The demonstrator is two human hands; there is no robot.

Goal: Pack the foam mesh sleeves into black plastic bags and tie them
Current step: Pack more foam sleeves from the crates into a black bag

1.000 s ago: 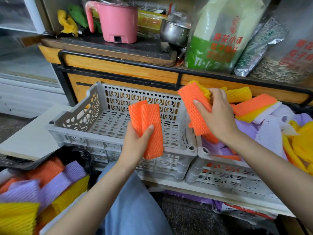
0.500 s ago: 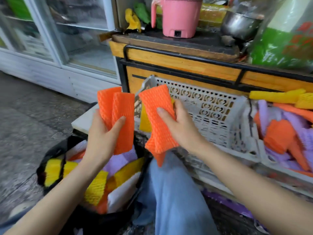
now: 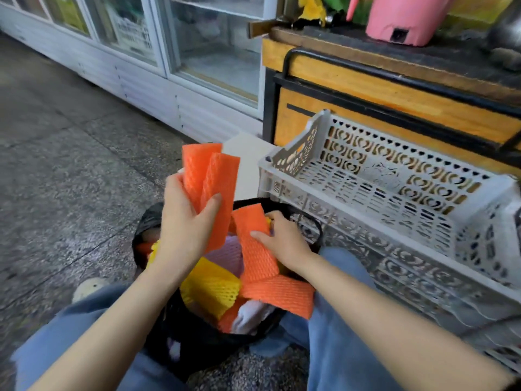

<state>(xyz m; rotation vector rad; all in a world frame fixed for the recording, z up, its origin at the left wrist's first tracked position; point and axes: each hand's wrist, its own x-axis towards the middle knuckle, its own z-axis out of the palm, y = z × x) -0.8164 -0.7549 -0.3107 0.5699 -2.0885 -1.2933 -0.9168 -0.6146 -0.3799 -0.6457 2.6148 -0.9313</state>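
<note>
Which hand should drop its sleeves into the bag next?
Right: right hand holds its orange sleeve down at the mouth of the black bag; left hand holds its orange pair higher.

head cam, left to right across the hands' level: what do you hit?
Shoe → left hand holding orange sleeves → right hand gripping a long sleeve → grey crate. The black bag spans under both hands, so it is left out.

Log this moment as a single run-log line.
phase: packing | left hand: holds two orange foam mesh sleeves above black plastic bag | right hand: grips third orange sleeve at bag mouth | bag: open, untied
</note>
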